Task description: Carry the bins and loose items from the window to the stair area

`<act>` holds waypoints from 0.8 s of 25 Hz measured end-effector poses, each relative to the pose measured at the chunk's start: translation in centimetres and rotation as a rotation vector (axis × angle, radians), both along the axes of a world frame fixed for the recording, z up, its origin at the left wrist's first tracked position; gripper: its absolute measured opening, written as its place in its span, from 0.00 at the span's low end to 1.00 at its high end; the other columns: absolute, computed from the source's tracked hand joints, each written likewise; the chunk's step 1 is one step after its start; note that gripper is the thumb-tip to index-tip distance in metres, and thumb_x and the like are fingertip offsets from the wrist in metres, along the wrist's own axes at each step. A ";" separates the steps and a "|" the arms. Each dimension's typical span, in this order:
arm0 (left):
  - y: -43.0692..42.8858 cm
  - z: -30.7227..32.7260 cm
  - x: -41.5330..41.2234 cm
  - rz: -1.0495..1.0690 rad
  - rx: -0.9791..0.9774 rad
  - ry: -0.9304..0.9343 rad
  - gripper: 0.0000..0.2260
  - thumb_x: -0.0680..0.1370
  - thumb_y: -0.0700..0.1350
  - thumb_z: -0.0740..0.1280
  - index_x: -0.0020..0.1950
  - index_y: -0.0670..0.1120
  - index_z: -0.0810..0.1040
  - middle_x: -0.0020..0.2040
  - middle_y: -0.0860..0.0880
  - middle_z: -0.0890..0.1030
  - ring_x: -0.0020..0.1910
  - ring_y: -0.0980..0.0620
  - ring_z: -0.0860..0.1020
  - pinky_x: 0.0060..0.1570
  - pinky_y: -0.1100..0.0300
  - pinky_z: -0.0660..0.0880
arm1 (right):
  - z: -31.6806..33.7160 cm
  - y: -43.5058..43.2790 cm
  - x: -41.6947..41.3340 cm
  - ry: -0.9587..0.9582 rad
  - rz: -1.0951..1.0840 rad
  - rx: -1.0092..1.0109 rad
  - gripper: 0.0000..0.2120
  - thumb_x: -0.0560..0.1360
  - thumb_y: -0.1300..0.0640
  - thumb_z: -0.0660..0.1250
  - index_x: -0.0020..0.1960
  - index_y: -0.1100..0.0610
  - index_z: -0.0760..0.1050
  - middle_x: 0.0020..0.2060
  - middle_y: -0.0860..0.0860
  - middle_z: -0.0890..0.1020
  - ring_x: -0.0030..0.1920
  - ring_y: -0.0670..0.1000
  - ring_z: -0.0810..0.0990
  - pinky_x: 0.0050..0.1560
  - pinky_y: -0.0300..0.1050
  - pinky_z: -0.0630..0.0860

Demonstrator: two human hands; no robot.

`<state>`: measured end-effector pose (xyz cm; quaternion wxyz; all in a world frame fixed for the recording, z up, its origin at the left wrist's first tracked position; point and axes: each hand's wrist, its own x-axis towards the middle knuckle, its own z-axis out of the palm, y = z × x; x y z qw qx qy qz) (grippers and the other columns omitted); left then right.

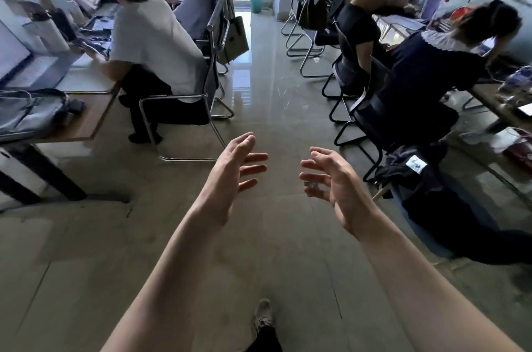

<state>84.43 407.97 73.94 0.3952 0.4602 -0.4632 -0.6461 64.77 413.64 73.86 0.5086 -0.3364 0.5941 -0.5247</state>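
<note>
My left hand [233,176] and my right hand [334,181] are both held out in front of me over the aisle floor, palms facing each other, fingers spread, nothing in either. A teal bin [256,3] stands far ahead at the end of the aisle, by the bright window or door. It is well beyond my reach. My shoe [262,315] shows at the bottom edge.
Seated people on metal-frame chairs [184,109] line both sides of the aisle at desks [86,109] with laptops. A dark jacket [414,173] hangs over a chair at right. Empty chairs [305,35] stand further ahead on the right. The glossy floor runs between them.
</note>
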 end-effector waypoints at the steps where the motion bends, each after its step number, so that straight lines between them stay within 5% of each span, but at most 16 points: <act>1: -2.8 0.0 -1.1 -0.008 0.007 0.001 0.17 0.84 0.59 0.61 0.72 0.58 0.74 0.59 0.49 0.87 0.59 0.48 0.84 0.62 0.49 0.76 | 0.2 -2.5 -1.0 0.004 -0.006 0.003 0.22 0.72 0.42 0.67 0.63 0.48 0.77 0.58 0.53 0.83 0.54 0.53 0.84 0.52 0.50 0.79; 6: -14.4 0.9 -6.3 -0.045 0.005 -0.031 0.27 0.76 0.65 0.62 0.73 0.58 0.73 0.57 0.50 0.88 0.58 0.50 0.85 0.60 0.49 0.75 | 1.1 -13.1 -5.7 0.006 -0.027 0.019 0.23 0.72 0.43 0.66 0.64 0.49 0.76 0.60 0.55 0.82 0.57 0.54 0.83 0.56 0.52 0.79; 15: -31.3 0.3 -15.5 -0.017 0.023 -0.058 0.18 0.83 0.59 0.61 0.70 0.56 0.76 0.58 0.49 0.87 0.58 0.49 0.85 0.55 0.52 0.75 | -0.3 -30.7 -15.0 -0.007 -0.019 0.036 0.10 0.82 0.49 0.64 0.61 0.49 0.76 0.63 0.58 0.81 0.61 0.58 0.82 0.62 0.59 0.78; 20: -41.9 0.6 -23.5 0.034 0.004 -0.066 0.25 0.75 0.63 0.65 0.69 0.55 0.77 0.58 0.47 0.86 0.57 0.48 0.85 0.53 0.53 0.77 | -1.0 -42.8 -23.0 -0.028 0.019 0.022 0.09 0.82 0.49 0.64 0.60 0.48 0.76 0.60 0.55 0.82 0.59 0.55 0.82 0.62 0.57 0.78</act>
